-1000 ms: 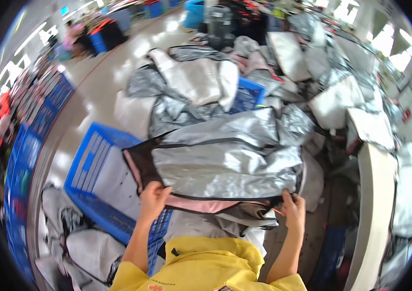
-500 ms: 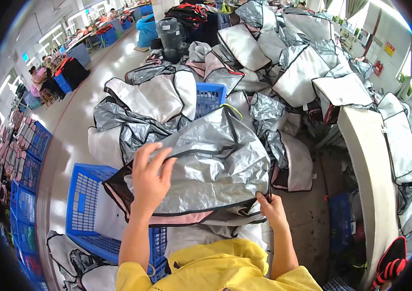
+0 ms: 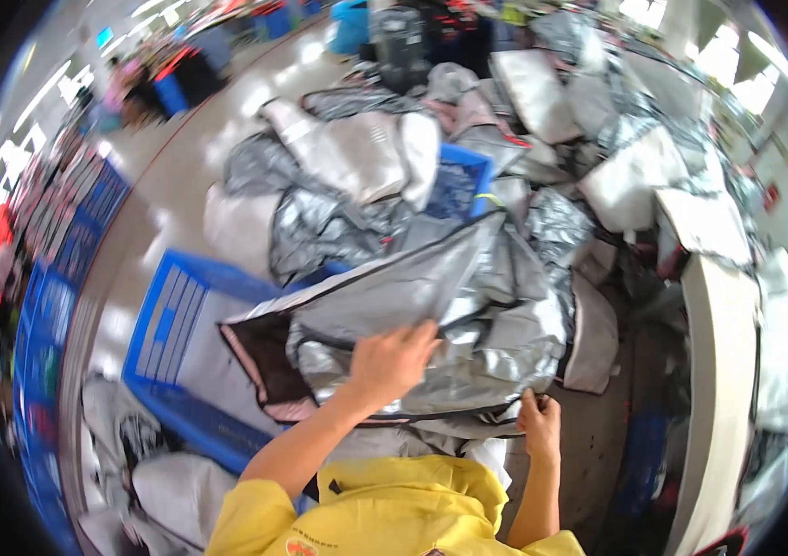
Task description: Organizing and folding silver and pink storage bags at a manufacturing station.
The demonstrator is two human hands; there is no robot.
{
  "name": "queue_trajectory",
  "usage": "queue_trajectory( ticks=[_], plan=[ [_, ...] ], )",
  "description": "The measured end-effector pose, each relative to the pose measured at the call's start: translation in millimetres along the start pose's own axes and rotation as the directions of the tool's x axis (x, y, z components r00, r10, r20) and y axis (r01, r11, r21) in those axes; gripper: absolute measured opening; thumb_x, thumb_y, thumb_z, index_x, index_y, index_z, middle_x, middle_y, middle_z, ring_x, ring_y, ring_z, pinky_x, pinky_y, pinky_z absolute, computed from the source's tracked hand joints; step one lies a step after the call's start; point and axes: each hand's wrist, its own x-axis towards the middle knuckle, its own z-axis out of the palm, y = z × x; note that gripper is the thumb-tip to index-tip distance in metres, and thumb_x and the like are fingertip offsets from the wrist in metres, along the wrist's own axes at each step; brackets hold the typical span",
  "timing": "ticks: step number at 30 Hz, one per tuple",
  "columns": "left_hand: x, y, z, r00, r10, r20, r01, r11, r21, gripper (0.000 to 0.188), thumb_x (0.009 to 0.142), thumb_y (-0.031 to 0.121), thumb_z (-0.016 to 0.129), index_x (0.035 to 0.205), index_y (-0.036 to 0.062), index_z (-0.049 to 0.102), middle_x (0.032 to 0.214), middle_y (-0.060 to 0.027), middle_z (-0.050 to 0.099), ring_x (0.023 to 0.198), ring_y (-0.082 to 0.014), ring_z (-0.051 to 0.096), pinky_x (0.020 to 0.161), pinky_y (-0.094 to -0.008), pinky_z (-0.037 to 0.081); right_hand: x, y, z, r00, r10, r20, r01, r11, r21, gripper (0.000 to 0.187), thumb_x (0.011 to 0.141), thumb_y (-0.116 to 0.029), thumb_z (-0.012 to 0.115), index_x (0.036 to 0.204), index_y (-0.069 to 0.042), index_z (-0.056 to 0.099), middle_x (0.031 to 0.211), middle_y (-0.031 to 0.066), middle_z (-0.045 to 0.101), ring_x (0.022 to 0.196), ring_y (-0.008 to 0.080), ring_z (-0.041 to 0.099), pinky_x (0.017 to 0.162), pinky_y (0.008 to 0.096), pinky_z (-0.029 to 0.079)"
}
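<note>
Silver cover, spread loosely with its left end over the open blue crate, to the right of the crate's left rim. Compared with one second ago, quite a clear change: left hand gone from the near edge, now at the middle of the cover, with fingers bent; because of motion blur, not possible to tell surely whether gripping the cloth or only touching. Right hand again at the near right corner, closed in a narrow pinch on the cover. Across the middle, a dull grey panel now showing, in place of the earlier bright silver. For the work, probably meaning: one corner kept fixed, upper cloth being rearranged, not yet flat.
</note>
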Motion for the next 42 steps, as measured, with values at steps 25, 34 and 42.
queue_trajectory(
  ticks=[25,34,42],
  plan=[
    [-23,-2,5,0.997,-0.073,0.011,0.073,0.997,-0.013,0.03,0.087,0.02,0.072,0.116,0.0142,0.067,0.08,-0.0046,0.062,0.068,-0.0244,0.069,0.056,-0.0388,0.055,38,-124,3,0.841,-0.519,-0.154,0.541,0.816,0.203,0.034,0.109,-0.03,0.059,0.098,0.001,0.069,0.062,-0.008,0.035,0.052,0.0033,0.034,0.045,0.0241,0.024],
    [-18,4,1,0.999,-0.04,0.033,0.041,0.999,-0.007,0.033,0.086,0.02,0.073,0.119,0.0143,0.068,0.081,-0.0046,0.061,0.068,-0.0243,0.068,0.056,-0.0366,0.056,33,-183,71,0.812,-0.584,0.004,0.584,0.811,-0.03,0.036,0.111,-0.03,0.054,0.114,0.003,0.068,0.069,-0.0054,0.049,0.057,0.0044,0.039,0.053,0.0241,0.032],
    [-36,8,-6,0.996,-0.013,0.093,0.016,0.999,-0.03,0.035,0.085,0.019,0.067,0.12,0.0133,0.068,0.08,-0.0055,0.061,0.064,-0.0224,0.067,0.052,-0.0369,0.055,43,-221,111,0.714,-0.679,0.168,0.601,0.472,-0.645,0.033,0.096,-0.019,0.075,0.122,-0.002,0.066,0.081,0.0048,0.058,0.072,0.0107,0.051,0.064,0.0288,0.046]
  ],
)
